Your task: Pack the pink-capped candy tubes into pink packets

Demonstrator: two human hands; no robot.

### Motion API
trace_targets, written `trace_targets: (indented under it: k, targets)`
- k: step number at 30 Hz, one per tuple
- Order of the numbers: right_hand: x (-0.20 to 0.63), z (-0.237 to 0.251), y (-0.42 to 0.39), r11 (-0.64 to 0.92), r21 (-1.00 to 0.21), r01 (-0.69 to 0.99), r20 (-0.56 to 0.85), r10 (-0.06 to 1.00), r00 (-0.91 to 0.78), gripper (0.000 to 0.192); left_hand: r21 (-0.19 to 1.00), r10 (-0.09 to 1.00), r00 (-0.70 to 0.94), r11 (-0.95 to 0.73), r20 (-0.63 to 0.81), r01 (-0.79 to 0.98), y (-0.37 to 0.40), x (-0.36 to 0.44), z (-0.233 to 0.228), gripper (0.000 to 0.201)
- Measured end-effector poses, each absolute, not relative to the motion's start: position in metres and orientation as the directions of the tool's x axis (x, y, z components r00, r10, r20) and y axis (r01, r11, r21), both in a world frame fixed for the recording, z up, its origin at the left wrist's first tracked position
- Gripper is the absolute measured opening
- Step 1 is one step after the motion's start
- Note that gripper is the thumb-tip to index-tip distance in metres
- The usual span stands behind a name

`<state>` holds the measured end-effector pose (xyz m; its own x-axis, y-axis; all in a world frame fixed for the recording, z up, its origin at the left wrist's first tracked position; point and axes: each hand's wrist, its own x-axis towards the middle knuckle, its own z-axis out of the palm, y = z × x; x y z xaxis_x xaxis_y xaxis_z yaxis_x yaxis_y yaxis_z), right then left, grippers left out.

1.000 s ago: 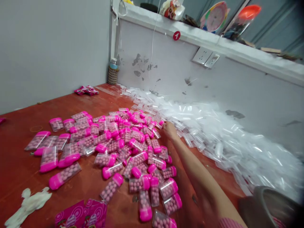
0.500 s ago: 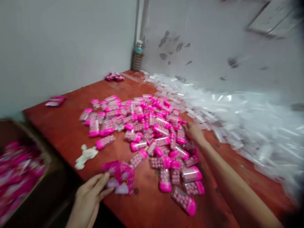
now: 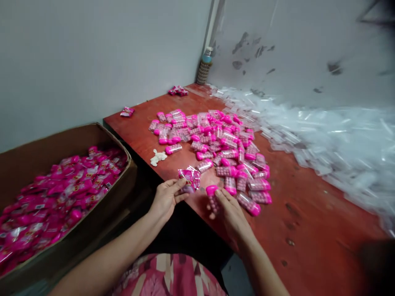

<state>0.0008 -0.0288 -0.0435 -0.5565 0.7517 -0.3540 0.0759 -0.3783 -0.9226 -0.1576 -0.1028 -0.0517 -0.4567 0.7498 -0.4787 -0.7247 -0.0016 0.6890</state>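
Two hands at desk edge: left hand pinches pink packet, right hand closed round pink-capped vial (prob. candy beads). Vial pile just beyond; clear bags to the right, carton w/ packets at left.

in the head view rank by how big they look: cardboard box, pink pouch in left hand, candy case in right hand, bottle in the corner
1. cardboard box
2. pink pouch
3. candy case and bottle look alike; the bottle stands far off, so unsure.
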Motion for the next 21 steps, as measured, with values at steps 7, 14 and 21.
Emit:
trace_targets:
  k: [7,14,21]
  targets:
    - [0.012,-0.048,-0.059,-0.524,-0.844,-0.117,-0.363,0.718,-0.594,0.021,0.612,0.792,-0.356,0.029,-0.497,-0.79,-0.122,-0.135,-0.049,0.013]
    - [0.021,-0.054,-0.07,0.067,-0.959,0.277,-0.075,0.878,-0.472,0.029,0.564,0.822,-0.354,-0.048,-0.447,-0.824,-0.126,-0.128,-0.05,0.012]
    - [0.037,-0.067,-0.047,0.532,-0.486,0.694,0.194,0.84,-0.508,0.037,0.563,0.801,-0.355,-0.027,-0.482,-0.826,-0.128,-0.129,-0.055,0.013]
